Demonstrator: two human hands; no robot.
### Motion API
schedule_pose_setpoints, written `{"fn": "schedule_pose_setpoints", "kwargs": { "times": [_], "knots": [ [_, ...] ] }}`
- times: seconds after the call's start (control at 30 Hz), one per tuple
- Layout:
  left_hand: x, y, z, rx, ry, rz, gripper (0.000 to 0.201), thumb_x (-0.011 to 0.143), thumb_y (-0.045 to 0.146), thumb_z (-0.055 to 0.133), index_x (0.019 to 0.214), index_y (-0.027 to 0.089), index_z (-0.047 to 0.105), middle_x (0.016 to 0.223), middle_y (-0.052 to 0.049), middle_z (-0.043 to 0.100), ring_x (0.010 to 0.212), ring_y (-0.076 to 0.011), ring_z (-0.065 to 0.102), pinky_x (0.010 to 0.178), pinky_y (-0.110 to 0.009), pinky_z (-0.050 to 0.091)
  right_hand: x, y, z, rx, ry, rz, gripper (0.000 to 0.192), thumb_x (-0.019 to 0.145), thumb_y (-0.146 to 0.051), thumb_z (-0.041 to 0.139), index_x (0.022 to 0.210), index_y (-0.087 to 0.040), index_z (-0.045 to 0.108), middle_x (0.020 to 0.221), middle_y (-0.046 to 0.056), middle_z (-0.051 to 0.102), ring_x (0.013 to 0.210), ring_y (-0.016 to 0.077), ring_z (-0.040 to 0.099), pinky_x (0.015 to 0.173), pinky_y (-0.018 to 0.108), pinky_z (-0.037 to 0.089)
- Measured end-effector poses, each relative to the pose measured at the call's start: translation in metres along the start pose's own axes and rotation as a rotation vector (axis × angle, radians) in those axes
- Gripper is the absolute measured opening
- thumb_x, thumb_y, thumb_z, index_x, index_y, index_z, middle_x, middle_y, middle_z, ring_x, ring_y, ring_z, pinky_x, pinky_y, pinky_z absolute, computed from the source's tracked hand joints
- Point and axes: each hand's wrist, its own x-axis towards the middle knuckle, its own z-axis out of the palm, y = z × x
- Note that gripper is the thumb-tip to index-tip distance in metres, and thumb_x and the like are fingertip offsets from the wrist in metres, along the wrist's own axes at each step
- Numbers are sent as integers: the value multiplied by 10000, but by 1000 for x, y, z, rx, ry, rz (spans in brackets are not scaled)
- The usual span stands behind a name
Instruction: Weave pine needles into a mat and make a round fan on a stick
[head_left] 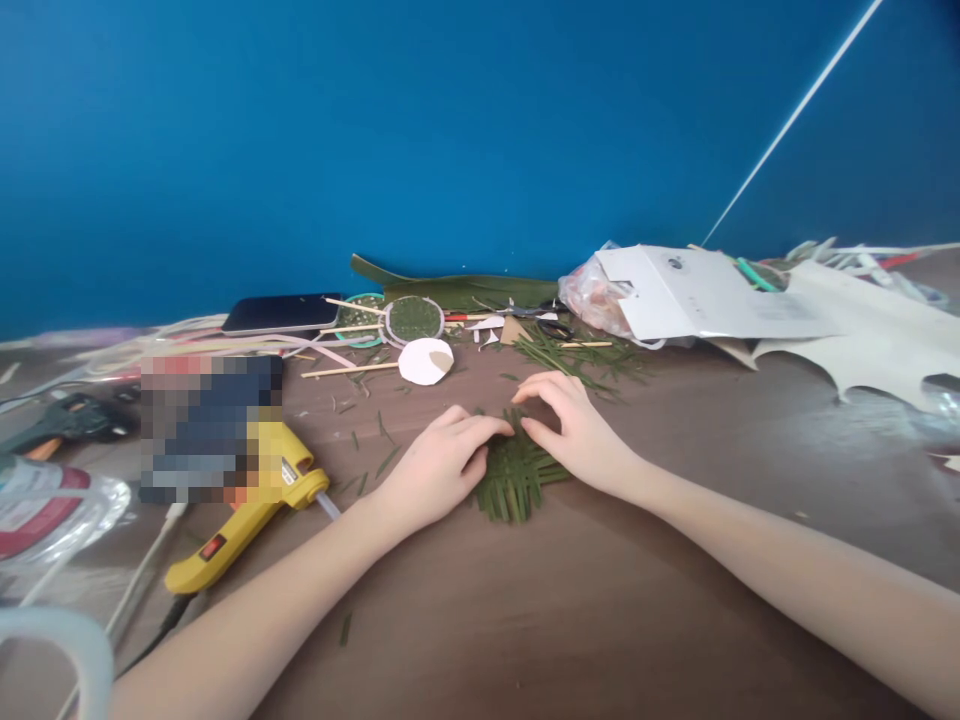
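Observed woven mat of green strips [514, 480] lying flat on brown tabletop [600, 620], between both hands. Found left hand [439, 468] at mat's upper left, with fingers bent and forefinger reaching over strips; could not tell whether pinching. Noted right hand [576, 428] at upper right, with thumb and forefinger curved toward mat; likewise could not tell whether gripping. Logged yellow glue gun [232, 540] near left forearm [277, 600], loose green strips [592, 368] beyond right hand.

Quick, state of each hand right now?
Left hand: at the woven green strips; grip cannot be told.
Right hand: partly open, curved at the same strips.
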Motion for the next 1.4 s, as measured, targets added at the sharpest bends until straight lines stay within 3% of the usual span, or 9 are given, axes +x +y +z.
{"fn": "schedule_pose_setpoints", "kwargs": {
  "times": [0.3, 0.5, 0.77, 1.4],
  "knots": [
    [0, -2, 2, -14, 14, 4, 355, 809, 64, 411, 1101, 201, 558, 973, -20, 645, 888, -171, 508, 817, -304, 455, 0, -2, 0, -40, -11, 0, 200, 774, -130, 501, 940, -235, 534, 1079, 68, 519, 1071, 250, 444, 951, 465, 338],
    [0, -1, 1, -12, 20, 9, 350, 808, 63, 414, 1091, 203, 565, 961, -18, 644, 873, -167, 507, 812, -298, 452, 0, -2, 1, -62, -20, 14, 117, 764, -136, 510, 849, -216, 515, 1094, 72, 523, 1071, 242, 443, 951, 458, 333],
    [0, -1, 2, -9, 16, 10, 348, 807, 64, 417, 1094, 195, 564, 950, -25, 642, 882, -169, 513, 816, -298, 452, 0, -1, 2, -72, -25, 22, 161, 770, -153, 505, 919, -212, 528, 1118, 74, 530, 1086, 240, 441, 950, 450, 328],
    [0, -1, 2, -16, 23, 3, 366, 804, 64, 420, 1108, 209, 563, 990, -24, 647, 903, -166, 514, 838, -309, 461, 0, -6, -2, -68, -75, 25, 116, 802, -163, 478, 875, -244, 518, 1147, 58, 518, 1089, 253, 434, 925, 475, 329]
  ]
}}
